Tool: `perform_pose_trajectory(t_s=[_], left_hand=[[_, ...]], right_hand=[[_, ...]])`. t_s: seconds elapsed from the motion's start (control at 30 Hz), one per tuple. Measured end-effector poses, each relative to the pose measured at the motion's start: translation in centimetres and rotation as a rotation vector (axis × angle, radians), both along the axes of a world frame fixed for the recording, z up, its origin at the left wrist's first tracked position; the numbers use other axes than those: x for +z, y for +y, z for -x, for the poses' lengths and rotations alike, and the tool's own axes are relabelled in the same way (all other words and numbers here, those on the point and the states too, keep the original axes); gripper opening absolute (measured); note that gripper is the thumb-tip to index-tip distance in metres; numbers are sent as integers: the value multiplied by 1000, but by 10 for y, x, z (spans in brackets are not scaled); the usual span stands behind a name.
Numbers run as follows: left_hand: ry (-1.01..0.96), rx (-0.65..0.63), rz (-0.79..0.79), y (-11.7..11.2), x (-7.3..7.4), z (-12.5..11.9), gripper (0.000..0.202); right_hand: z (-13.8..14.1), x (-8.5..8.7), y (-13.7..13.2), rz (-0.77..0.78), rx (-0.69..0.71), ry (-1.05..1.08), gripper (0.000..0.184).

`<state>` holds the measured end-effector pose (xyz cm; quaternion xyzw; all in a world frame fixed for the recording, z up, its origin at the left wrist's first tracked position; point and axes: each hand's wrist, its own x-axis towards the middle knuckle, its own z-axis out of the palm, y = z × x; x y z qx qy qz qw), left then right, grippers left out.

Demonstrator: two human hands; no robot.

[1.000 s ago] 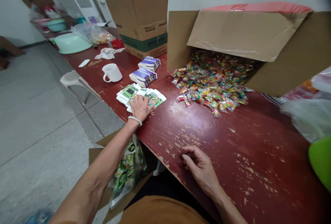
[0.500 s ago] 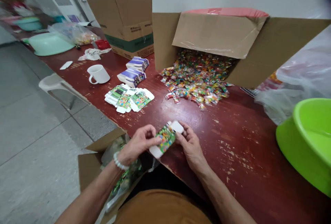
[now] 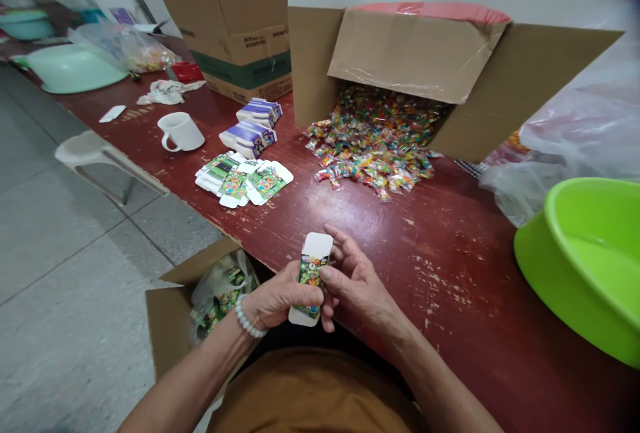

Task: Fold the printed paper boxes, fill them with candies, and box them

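A small green printed candy box (image 3: 312,274), with white end flaps sticking out at top and bottom, is held upright close to my body. My left hand (image 3: 285,294) grips its lower part, thumb across the printed front; a beaded bracelet circles that wrist. My right hand (image 3: 353,277) pinches the box's right side, thumb on the front and the other fingers partly hidden behind. Beyond, on the dark red table (image 3: 370,239), lies a pile of flat green cartons (image 3: 245,179). Small wrapped candies (image 3: 380,146) spill from a cardboard box (image 3: 400,53) lying on its side.
Bundled purple cartons (image 3: 250,136) and a white mug (image 3: 181,131) stand at the left. A second cardboard box (image 3: 235,26) is behind them. At right sits a lime green basin (image 3: 565,273). Below the table edge, an open carton (image 3: 167,326) contains bagged green packs. A white stool (image 3: 95,153) stands left.
The candy box has turned from slanted to nearly upright. My left hand has closed further round its lower part, and my right thumb has moved down onto its front.
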<state>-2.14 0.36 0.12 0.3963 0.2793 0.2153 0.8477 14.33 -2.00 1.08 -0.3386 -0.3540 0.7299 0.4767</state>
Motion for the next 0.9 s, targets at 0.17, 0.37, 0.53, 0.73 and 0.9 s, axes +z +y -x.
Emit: perform_pose_trajectory(t_s=[0.17, 0.37, 0.53, 0.73, 0.9], left_hand=[[122, 141, -51, -2, 6, -6, 34], [339, 269, -332, 1, 6, -8, 36], [359, 562, -334, -6, 1, -12, 56], [446, 623, -440, -11, 0, -15, 53], [385, 535, -398, -2, 2, -12, 31]], right_hand=[[4, -6, -2, 35, -49, 19, 43], [-2, -18, 8, -149, -290, -338, 19], [-6, -20, 15, -87, -392, -333, 43], [-2, -27, 12, -144, -406, -304, 26], [-14, -30, 15, -62, -306, -322, 30]])
